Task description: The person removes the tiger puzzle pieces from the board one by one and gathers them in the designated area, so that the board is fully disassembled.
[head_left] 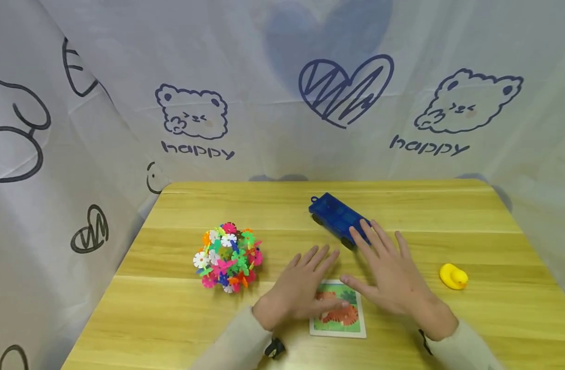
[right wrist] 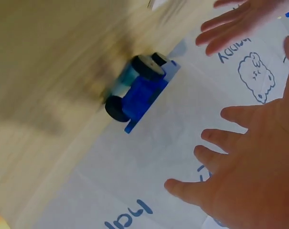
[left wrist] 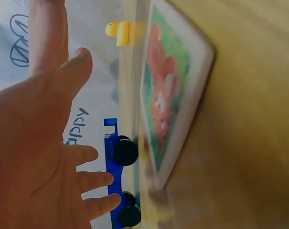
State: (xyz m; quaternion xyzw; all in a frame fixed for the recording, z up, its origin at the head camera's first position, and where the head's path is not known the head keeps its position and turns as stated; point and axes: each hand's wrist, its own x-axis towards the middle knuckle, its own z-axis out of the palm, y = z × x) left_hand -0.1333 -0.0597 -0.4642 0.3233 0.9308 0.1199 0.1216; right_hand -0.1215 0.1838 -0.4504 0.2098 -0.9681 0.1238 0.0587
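My left hand hovers over the upper left part of a square picture puzzle with orange animals on green and a white frame. Its fingers are straight and hold nothing. To the right, my right hand is held with fingers spread and nothing in it, its fingertips overlapping the near end of a blue toy car in the head view. The right wrist view shows a gap between those fingers and the car. In the left wrist view, the puzzle lies flat beyond the palm.
A ball of colourful flower-shaped plastic pieces sits left on the wooden table. A yellow rubber duck lies at the right. Behind the table's back edge hangs a pale cloth with bear and heart drawings.
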